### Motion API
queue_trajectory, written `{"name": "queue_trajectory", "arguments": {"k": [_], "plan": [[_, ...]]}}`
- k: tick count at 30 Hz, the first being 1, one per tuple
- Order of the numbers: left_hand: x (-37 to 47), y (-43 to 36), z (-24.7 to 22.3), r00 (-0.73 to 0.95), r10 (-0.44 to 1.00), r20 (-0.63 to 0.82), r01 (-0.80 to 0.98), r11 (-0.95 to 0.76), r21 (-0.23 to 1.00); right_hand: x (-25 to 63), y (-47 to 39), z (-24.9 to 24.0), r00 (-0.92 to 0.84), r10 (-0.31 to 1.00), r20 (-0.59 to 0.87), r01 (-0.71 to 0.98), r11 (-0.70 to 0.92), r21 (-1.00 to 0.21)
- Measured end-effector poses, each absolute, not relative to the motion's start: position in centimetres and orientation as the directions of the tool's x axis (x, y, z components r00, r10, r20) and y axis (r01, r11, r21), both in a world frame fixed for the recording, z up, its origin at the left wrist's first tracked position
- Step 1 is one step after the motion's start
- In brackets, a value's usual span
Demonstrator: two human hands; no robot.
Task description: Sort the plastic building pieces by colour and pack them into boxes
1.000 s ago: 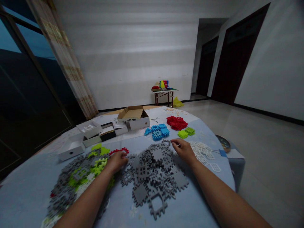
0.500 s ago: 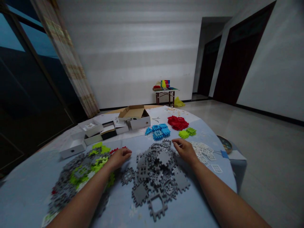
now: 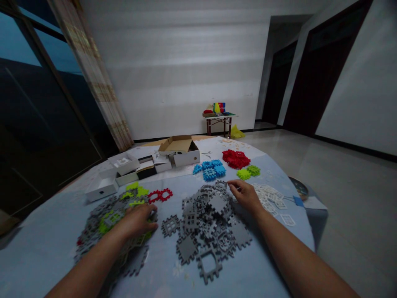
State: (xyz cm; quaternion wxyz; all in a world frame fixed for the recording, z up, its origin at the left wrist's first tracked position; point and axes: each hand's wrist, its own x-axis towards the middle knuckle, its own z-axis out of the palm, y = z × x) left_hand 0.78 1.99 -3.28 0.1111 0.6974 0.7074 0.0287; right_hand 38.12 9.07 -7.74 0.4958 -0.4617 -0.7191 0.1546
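Gray pile (image 3: 214, 225): interlocking toothed plates and frames, heaped on the blue cloth (image 3: 161, 277) of a round table, between the two hands. The right hand (image 3: 245, 195) lies at its far right edge, thumb and forefinger drawn together beside a small gray piece (image 3: 221, 184); whether they grip it cannot be told. The left hand (image 3: 139, 219) is over the mixed pile (image 3: 113, 213) of gray and green pieces, its thumb parted from the fingers; contact with the pieces cannot be made out. Two joined red rings (image 3: 159, 195) lie just beyond this hand. Farther back are blue pieces (image 3: 211, 170), a red heap (image 3: 235, 159) and two green clusters (image 3: 248, 172); white frames (image 3: 273, 198) lie right of the right hand. At the far left of the table, small boxes (image 3: 102, 186) stand beside an open carton (image 3: 187, 158). Background: a small table (image 3: 220, 117) before a white wall (image 3: 186, 70), with a yellow bag (image 3: 237, 132) on the floor beside it.
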Motion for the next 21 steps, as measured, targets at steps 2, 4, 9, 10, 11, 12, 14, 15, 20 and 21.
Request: {"name": "queue_trajectory", "arguments": {"k": [2,4,9,10,11,12,14,15,20,21], "plan": [[0.8,1.9,-3.2,-0.008,0.992,-0.125,0.981,0.032,0.193,38.2,9.1,-7.8,-0.079,0.817,0.571,0.512,0.525,-0.68],[0.6,1.9,-3.3,-0.014,0.991,-0.131,0.981,0.038,0.188,38.2,9.2,-7.9,-0.077,0.816,0.573,0.511,0.526,-0.68],[-0.1,2.3,-3.0,-0.031,0.999,-0.023,0.904,0.038,0.426,38.1,9.1,-7.8,-0.076,0.818,0.57,0.506,0.524,-0.685],[0.1,2.4,-2.8,-0.033,0.999,0.008,0.855,0.024,0.519,38.1,9.1,-7.8,-0.076,0.819,0.569,0.505,0.524,-0.686],[0.5,2.6,-2.4,-0.03,0.999,0.029,0.797,0.006,0.605,38.0,9.0,-7.7,-0.076,0.819,0.569,0.504,0.524,-0.686],[1.2,2.7,-2.1,-0.022,0.999,0.038,0.734,-0.01,0.679,38.0,9.0,-7.7,-0.076,0.819,0.569,0.504,0.524,-0.686],[3.2,2.9,-1.4,0.006,0.999,0.038,0.611,-0.033,0.791,38.0,9.0,-7.6,-0.079,0.818,0.569,0.508,0.525,-0.683],[4.5,3.0,-1.1,0.022,0.999,0.038,0.552,-0.044,0.832,38.0,9.0,-7.7,-0.08,0.818,0.57,0.511,0.525,-0.681],[10.7,3.3,-0.9,0.141,0.988,0.067,0.36,-0.114,0.926,38.3,9.3,-8.0,-0.072,0.818,0.571,0.521,0.519,-0.678],[11.2,3.5,-1.0,0.16,0.983,0.088,0.353,-0.14,0.925,38.4,9.3,-8.1,-0.069,0.818,0.571,0.52,0.518,-0.679]]}}
